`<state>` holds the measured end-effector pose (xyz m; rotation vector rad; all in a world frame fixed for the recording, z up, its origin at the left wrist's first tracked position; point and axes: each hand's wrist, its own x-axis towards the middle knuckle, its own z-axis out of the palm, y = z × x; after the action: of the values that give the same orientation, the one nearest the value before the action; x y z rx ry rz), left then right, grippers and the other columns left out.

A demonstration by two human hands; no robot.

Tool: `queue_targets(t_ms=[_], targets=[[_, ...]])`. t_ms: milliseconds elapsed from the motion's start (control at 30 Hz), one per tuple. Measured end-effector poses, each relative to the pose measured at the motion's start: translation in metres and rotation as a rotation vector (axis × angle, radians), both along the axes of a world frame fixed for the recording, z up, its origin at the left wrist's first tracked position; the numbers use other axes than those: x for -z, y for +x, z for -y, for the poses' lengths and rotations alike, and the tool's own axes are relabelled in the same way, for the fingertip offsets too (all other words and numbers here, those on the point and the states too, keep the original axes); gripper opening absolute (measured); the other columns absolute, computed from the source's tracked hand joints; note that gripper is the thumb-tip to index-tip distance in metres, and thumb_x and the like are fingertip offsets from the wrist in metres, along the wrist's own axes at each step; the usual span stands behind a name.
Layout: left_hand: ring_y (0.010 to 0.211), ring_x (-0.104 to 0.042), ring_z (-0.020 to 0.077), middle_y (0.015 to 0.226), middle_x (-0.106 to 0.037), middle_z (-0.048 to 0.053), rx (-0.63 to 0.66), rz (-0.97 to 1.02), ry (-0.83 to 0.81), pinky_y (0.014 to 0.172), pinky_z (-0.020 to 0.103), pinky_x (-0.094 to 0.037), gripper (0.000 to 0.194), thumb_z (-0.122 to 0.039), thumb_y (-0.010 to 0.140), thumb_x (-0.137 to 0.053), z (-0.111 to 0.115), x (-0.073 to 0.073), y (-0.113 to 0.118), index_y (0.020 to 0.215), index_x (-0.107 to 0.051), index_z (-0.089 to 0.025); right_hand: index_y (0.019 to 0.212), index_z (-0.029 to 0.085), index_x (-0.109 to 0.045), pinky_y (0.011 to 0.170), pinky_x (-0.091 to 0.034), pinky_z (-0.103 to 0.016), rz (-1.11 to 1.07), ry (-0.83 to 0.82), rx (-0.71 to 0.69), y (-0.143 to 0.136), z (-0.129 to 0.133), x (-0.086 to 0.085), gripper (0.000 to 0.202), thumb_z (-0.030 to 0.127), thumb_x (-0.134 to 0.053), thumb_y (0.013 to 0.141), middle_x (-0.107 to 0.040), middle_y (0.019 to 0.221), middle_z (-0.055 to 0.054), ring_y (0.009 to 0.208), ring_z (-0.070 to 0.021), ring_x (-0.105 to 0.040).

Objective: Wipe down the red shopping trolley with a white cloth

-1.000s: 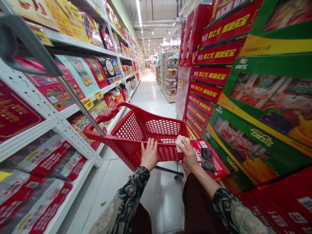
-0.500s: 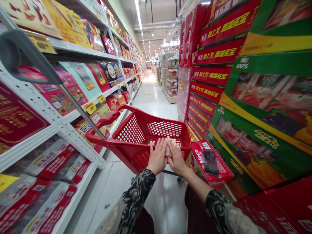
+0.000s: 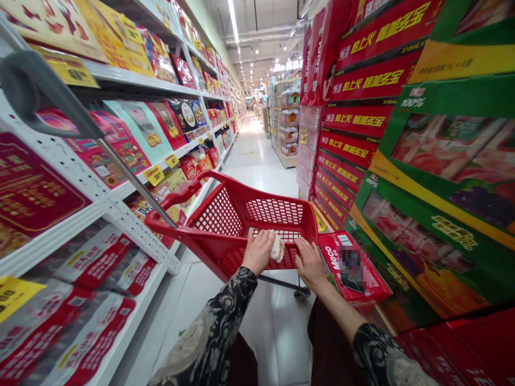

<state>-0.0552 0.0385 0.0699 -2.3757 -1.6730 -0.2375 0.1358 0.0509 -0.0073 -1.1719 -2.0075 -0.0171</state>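
Observation:
My left hand point(image 3: 258, 252) is closed on a small, soft, white crumpled cloth point(image 3: 277, 249) with faint coloured specks. The cloth bulges out on the right of the fingers, and part of it is hidden under the hand. My right hand point(image 3: 310, 261) is apart from it, fingers loosely bent and separated, with nothing visible in them. Both hands are at the near side of a red plastic shopping cart point(image 3: 273, 202). Whether the right fingertips touch its rim, I cannot tell. Through the lattice walls the basket's inside shows in part.
Shelves point(image 3: 132, 214) of packaged food line the left. On the right stand stacked red drink cartons point(image 3: 358, 115) and green juice boxes point(image 3: 418, 214). A low red box point(image 3: 372, 287) with a pixelated dark item point(image 3: 352, 268) sits beside the cart. A grey handle point(image 3: 52, 96) juts in at upper left.
Both hands were pressed together over the white cloth. My right hand has moved away to the right, leaving the cloth in my left hand. The view has shifted slightly.

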Motion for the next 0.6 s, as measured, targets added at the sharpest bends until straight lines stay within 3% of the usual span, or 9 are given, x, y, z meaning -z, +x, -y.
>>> queue_targets(t_ms=[133,400,500,600], targets=[[0.122,-0.039,0.024,0.132,-0.046,0.011,-0.094,0.002,0.002,0.106,0.057,-0.013,0.046,-0.018,0.084,-0.032,0.005,-0.002,-0.019,0.129,-0.04,-0.019,0.13,0.018,-0.04,0.102,-0.027,-0.048,-0.002,0.017,0.014,-0.007,0.003,-0.005,0.049,0.016,-0.04,0.081,-0.054,0.124,-0.011,0.119,-0.0235,-0.044],[0.12,-0.041,0.0216,0.13,-0.049,0.01,0.004,0.0,0.013,0.107,0.055,-0.014,0.043,-0.021,0.086,-0.03,0.0,0.005,0.009,0.128,-0.039,-0.02,0.128,0.017,-0.043,0.103,-0.023,-0.049,0.042,0.041,-0.031,-0.032,0.003,-0.009,0.05,0.012,-0.039,0.079,-0.053,0.125,-0.011,0.121,-0.0239,-0.042],[0.119,-0.042,0.0212,0.129,-0.05,0.009,-0.029,-0.006,0.017,0.107,0.056,-0.012,0.042,-0.02,0.086,-0.031,0.003,-0.003,-0.015,0.126,-0.042,-0.021,0.128,0.017,-0.044,0.103,-0.024,-0.048,0.08,0.083,-0.069,-0.024,0.0,-0.003,0.049,0.012,-0.039,0.079,-0.052,0.126,-0.01,0.122,-0.0233,-0.041],[0.119,-0.043,0.0222,0.128,-0.05,0.01,-0.146,-0.009,0.033,0.106,0.057,-0.01,0.043,-0.019,0.084,-0.033,0.01,-0.016,-0.059,0.126,-0.044,-0.022,0.128,0.017,-0.044,0.103,-0.025,-0.048,0.101,0.109,-0.089,-0.016,-0.003,0.002,0.05,0.01,-0.038,0.079,-0.052,0.126,-0.01,0.123,-0.023,-0.04]])
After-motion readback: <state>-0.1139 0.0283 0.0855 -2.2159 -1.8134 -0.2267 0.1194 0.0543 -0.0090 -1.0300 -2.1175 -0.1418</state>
